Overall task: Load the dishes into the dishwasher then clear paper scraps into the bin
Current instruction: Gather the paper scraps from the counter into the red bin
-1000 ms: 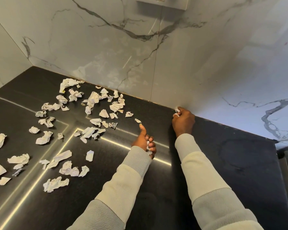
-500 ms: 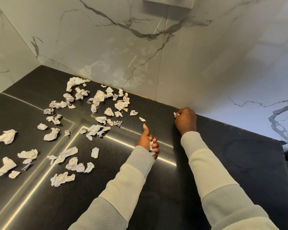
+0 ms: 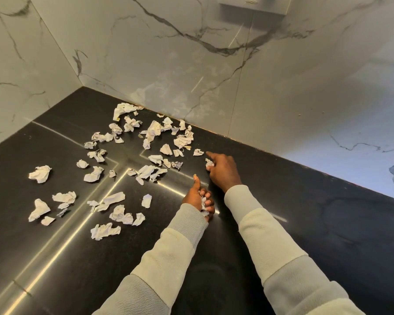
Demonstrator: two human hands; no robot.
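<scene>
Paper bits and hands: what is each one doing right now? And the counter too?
left hand: grips a wad of paper, thumb up.
right hand: pinches one scrap, forefinger stretched out.
scraps: crumpled, lying loose and scattered on the counter.
counter: dark and shiny, with scraps over its left part.

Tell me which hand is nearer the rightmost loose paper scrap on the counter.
Right. The right hand, pinching another scrap, has its forefinger extended just right of that loose scrap. The left hand, gripping collected scraps, sits farther away, toward the camera.
</scene>
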